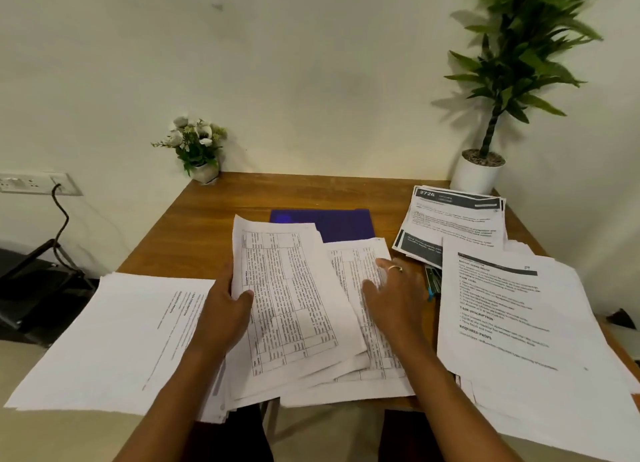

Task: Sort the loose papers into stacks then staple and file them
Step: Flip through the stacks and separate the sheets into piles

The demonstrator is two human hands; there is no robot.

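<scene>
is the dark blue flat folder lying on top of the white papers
No, the white table-printed sheets cover the near edge of the dark blue flat folder.

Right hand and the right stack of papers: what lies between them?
In the head view, a small dark tool, perhaps a stapler, lies between the right hand and the right stack.

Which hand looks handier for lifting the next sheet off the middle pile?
Probably the right hand: it lies open on the middle pile, holding nothing. The left hand grips a sheaf of table sheets, so it is busy.
</scene>
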